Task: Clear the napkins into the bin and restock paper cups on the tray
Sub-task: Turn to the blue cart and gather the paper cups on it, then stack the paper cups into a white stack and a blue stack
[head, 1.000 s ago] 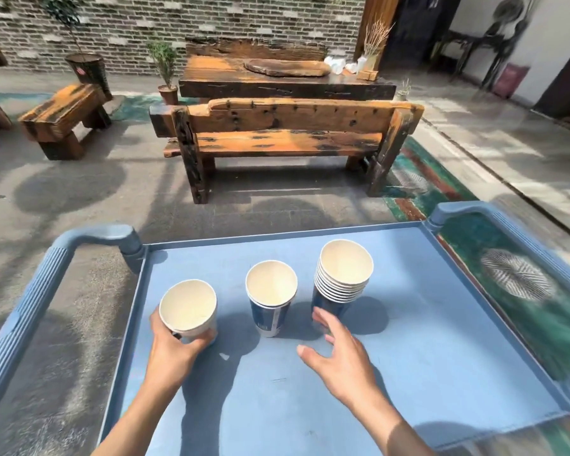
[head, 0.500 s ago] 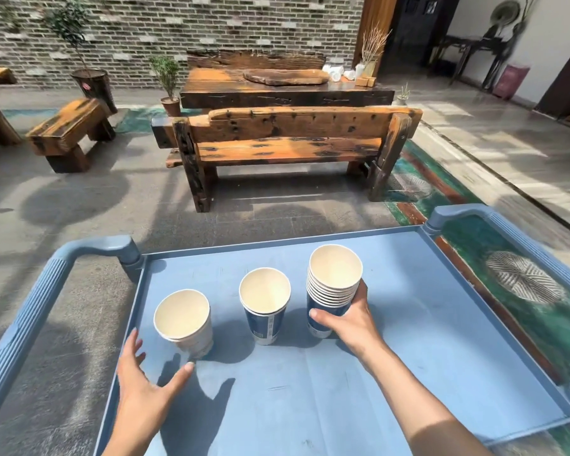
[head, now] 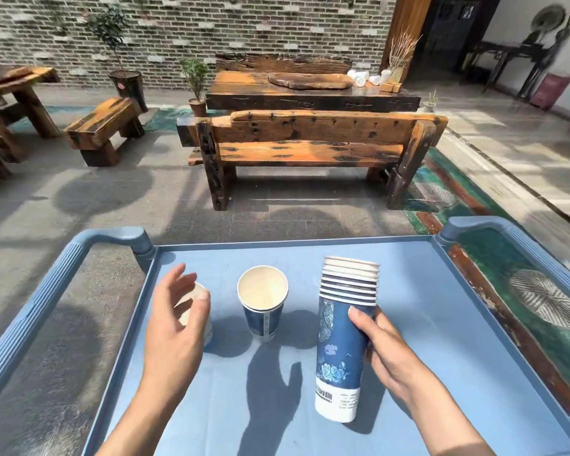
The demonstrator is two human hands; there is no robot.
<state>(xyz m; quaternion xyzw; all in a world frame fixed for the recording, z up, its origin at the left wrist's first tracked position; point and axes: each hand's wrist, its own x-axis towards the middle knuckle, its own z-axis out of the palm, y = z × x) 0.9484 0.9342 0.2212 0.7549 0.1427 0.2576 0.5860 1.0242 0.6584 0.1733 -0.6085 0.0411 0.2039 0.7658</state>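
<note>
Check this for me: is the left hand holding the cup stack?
No, the right hand holds the cup stack, while the left hand hangs open in front of a single cup.

Blue plastic cart tray (head: 408,324) w/ raised rim carries two single paper cups: one centre (head: 263,307), one left (head: 195,311).

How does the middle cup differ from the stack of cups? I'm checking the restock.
The middle cup is single; the stack of cups is many cups nested together. The middle cup stands free on the tray, untouched; the stack is gripped by the right hand. The stack rises taller and shows its side, while the cup shows its empty inside. Both are blue patterned paper with white bases.
</note>
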